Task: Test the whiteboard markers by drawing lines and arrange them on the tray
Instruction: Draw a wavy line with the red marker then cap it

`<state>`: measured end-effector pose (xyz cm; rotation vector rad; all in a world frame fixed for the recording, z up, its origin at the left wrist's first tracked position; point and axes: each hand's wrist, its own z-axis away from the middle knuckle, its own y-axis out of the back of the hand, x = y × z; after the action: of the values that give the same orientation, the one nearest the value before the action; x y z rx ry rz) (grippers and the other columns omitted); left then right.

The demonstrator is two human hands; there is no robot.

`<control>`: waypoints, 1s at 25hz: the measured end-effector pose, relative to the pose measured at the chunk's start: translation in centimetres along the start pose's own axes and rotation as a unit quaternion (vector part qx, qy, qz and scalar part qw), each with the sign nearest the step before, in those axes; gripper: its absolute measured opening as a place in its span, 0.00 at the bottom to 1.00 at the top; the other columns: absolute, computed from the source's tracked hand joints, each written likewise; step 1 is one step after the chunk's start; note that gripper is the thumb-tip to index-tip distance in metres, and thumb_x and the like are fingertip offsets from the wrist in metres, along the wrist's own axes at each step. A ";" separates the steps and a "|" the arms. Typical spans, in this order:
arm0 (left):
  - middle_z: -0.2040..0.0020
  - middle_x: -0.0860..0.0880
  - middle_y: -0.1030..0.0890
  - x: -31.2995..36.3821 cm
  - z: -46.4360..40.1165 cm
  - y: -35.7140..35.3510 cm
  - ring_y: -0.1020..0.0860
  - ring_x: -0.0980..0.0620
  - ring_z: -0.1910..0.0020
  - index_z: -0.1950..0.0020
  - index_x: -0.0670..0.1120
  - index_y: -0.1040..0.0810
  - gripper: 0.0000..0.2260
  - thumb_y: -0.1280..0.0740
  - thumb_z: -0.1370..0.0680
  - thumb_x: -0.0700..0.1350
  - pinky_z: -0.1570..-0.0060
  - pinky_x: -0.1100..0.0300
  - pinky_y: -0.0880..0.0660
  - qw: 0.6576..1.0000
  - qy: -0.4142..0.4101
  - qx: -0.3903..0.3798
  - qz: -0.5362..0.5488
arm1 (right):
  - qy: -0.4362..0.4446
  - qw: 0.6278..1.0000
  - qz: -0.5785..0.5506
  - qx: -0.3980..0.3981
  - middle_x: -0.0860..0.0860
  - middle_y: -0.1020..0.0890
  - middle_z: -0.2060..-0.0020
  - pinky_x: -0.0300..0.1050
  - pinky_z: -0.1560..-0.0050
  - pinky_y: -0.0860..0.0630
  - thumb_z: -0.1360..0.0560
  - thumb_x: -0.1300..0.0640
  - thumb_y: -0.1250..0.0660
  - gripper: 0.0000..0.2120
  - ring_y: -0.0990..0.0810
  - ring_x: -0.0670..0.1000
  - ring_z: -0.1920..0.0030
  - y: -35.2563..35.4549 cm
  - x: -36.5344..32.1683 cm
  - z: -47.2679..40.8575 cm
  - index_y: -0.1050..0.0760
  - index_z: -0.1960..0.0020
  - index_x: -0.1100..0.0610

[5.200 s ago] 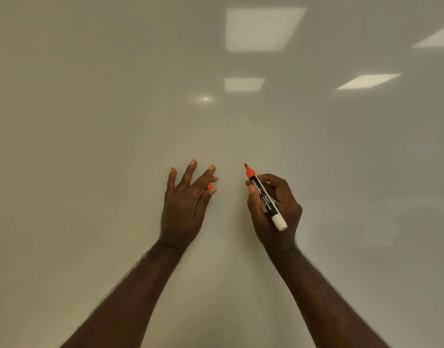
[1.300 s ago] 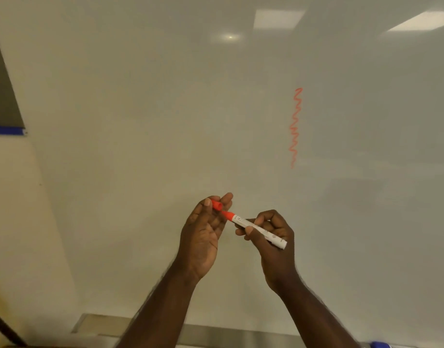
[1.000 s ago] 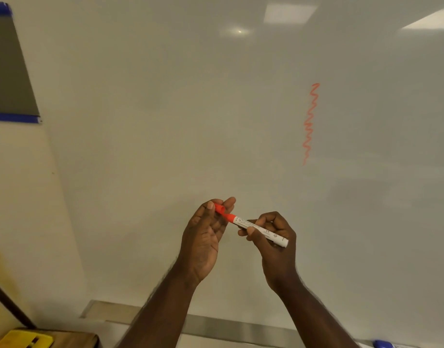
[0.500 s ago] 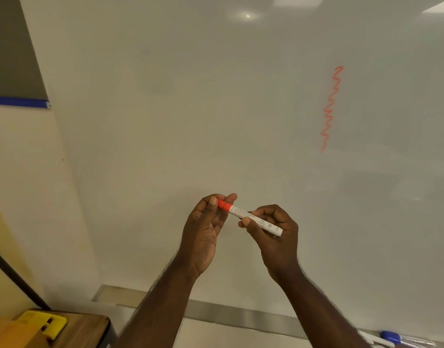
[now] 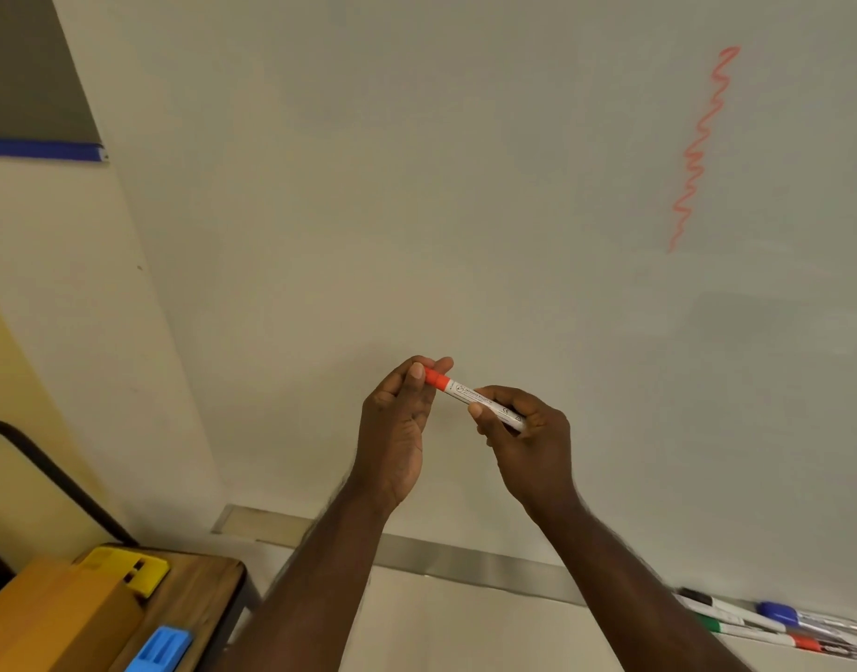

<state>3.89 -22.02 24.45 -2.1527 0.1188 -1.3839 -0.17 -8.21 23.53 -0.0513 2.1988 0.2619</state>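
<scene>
**Both hands on the orange marker**

The right hand holds the white barrel of the orange marker, fingers curled round it in a closed grip. The left hand pinches the orange cap at the marker's far end. Up and to the right of the grip, an orange squiggle runs down the whiteboard. Below and right, the tray carries other markers.
</scene>
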 end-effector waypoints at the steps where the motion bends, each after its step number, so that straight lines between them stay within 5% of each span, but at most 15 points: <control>1: 0.45 0.44 0.17 -0.2 0.1 0.2 0.23 0.47 0.38 0.48 0.45 0.21 0.10 0.41 0.20 0.44 0.31 0.53 0.33 1.000 0.006 0.003 0.005 | -0.004 1.000 -0.002 -0.001 0.48 0.18 0.67 0.48 0.65 0.21 0.26 0.59 0.29 0.07 0.21 0.49 0.67 -0.2 0.2 0.2 0.19 0.53 0.47; 10: 0.46 0.44 0.17 -3.0 1.7 1.9 0.22 0.46 0.39 0.48 0.45 0.21 0.10 0.41 0.19 0.44 0.34 0.54 0.30 0.999 0.031 0.013 -0.016 | -0.056 0.998 -0.018 -0.028 0.50 0.18 0.68 0.49 0.64 0.21 0.27 0.60 0.28 0.05 0.21 0.51 0.68 -0.7 2.7 2.1 0.18 0.53 0.52; 15: 0.49 0.42 0.17 -5.0 3.1 4.3 0.22 0.51 0.50 0.47 0.47 0.18 0.07 0.33 0.22 0.45 0.45 0.53 0.26 0.985 0.041 0.004 -0.165 | -0.050 0.994 0.043 -0.083 0.43 0.17 0.65 0.33 0.64 0.29 0.29 0.57 0.25 0.05 0.22 0.43 0.66 1.4 6.0 2.4 0.17 0.53 0.52; 20: 0.56 0.54 0.16 -8.4 4.7 6.1 0.21 0.59 0.58 0.51 0.50 0.16 0.06 0.27 0.27 0.43 0.56 0.67 0.27 0.919 0.037 0.012 -0.393 | -0.020 0.977 0.138 -0.160 0.40 0.18 0.59 0.27 0.55 0.30 0.29 0.58 0.25 0.07 0.21 0.39 0.57 3.4 10.8 4.5 0.18 0.51 0.53; 25: 0.55 0.55 0.17 -13.1 6.0 8.5 0.21 0.60 0.54 0.50 0.49 0.16 0.07 0.26 0.28 0.43 0.55 0.71 0.30 0.839 0.034 -0.073 -0.538 | -0.012 0.949 0.182 -0.257 0.53 0.17 0.54 0.45 0.51 0.24 0.27 0.62 0.29 0.09 0.19 0.53 0.54 4.3 16.4 7.6 0.20 0.47 0.59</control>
<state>4.96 -21.77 7.70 -2.3586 -1.1710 -2.0538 -4.57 -1.54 6.79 0.0706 2.0496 1.0338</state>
